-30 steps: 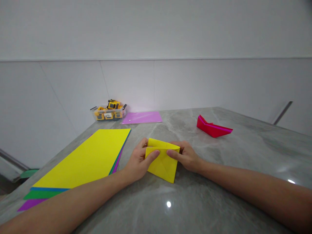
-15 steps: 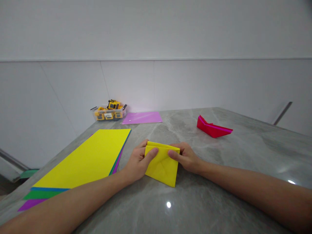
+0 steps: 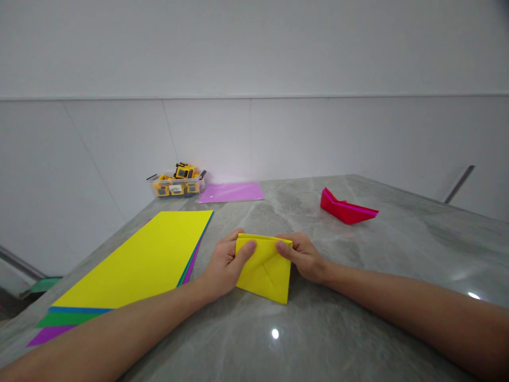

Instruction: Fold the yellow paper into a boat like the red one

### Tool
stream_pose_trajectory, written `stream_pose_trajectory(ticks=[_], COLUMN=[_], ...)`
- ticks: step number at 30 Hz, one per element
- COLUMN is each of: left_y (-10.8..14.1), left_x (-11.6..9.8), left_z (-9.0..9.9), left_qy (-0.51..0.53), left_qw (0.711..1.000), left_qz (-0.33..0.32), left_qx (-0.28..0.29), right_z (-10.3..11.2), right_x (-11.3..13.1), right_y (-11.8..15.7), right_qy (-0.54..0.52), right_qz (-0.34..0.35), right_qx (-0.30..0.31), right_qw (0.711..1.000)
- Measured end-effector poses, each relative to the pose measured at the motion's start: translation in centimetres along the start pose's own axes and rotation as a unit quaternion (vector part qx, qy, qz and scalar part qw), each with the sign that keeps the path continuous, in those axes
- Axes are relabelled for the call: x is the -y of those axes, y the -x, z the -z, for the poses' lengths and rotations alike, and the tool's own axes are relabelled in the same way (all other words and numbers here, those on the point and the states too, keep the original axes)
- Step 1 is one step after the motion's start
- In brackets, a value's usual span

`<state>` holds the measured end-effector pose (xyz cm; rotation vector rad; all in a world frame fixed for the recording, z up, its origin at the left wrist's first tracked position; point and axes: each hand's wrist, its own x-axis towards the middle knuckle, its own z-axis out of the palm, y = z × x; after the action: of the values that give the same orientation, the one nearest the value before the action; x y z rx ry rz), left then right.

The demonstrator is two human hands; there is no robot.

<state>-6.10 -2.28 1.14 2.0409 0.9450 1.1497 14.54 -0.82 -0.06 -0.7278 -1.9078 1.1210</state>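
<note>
Folded yellow paper [image 3: 265, 270] in both hands, over the middle of the gray counter [image 3: 222, 339]; can't tell if its bottom corner touches. Left hand [image 3: 221, 265] fingers pinch its upper left, right hand [image 3: 308, 259] fingers its upper right, thumbs on front (other fingers partly hidden behind). Colored sheets [image 3: 139, 260] stacked at left, yellow on top. Red paper boat [image 3: 347, 209] farther back, right. Clear bin [image 3: 175, 189] back left, purple sheet [image 3: 233, 192] beside it.
</note>
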Motion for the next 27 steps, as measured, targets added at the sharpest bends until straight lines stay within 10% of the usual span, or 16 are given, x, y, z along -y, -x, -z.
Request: stream_pose_trajectory(ticks=[27], left_y=[0.47], left_x=[-0.19], left_z=[-0.09], left_qy=[-0.059], left_qw=[0.994], left_qz=[-0.072], left_qx=[-0.056], right_z=[-0.19], right_x=[0.33], right_y=[-0.16], right_qy=[0.021], right_qz=[0.007], right_qx=[-0.020], right_qw=[1.000])
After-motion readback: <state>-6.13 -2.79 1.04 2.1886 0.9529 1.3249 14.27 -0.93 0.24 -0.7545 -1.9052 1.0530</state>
